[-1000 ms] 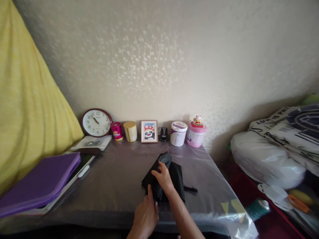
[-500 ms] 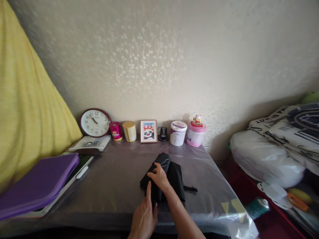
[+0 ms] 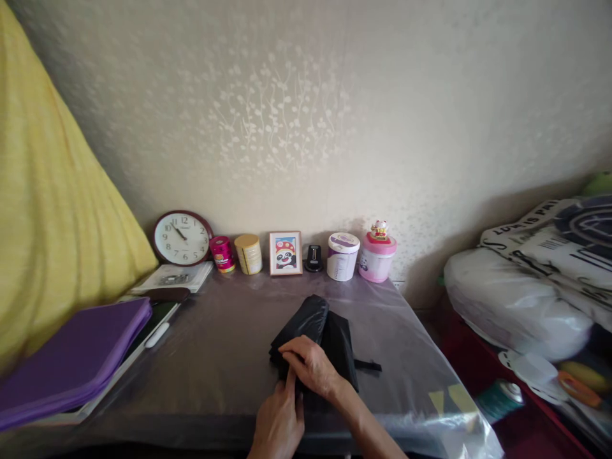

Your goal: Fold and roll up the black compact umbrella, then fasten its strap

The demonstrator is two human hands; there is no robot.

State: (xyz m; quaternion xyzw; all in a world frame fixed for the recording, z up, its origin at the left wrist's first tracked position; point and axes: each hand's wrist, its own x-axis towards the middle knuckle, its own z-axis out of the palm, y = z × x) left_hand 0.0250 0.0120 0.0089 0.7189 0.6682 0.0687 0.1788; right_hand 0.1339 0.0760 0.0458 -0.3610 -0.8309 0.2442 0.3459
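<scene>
A folded black cloth item (image 3: 315, 331) with a thin black strap (image 3: 367, 366) sticking out to its right lies on the plastic-covered table (image 3: 224, 357). My right hand (image 3: 310, 368) rests on its near left part, fingers curled over and pressing the fabric. My left hand (image 3: 280, 421) comes up from the bottom edge, its fingers held together, the fingertips touching the cloth's near edge just under my right hand.
Along the wall stand a round clock (image 3: 182, 238), a red tin (image 3: 222, 253), a gold tin (image 3: 249, 253), a panda picture frame (image 3: 285, 253), a white tub (image 3: 342, 255) and a pink tub (image 3: 377, 257). A purple folder (image 3: 71, 354) lies at left. Bagged bedding (image 3: 516, 306) is piled at right.
My right hand has slid from the far end of the cloth back toward me and to the left, now lying next to my left fingertips. The cloth bundle looks flatter.
</scene>
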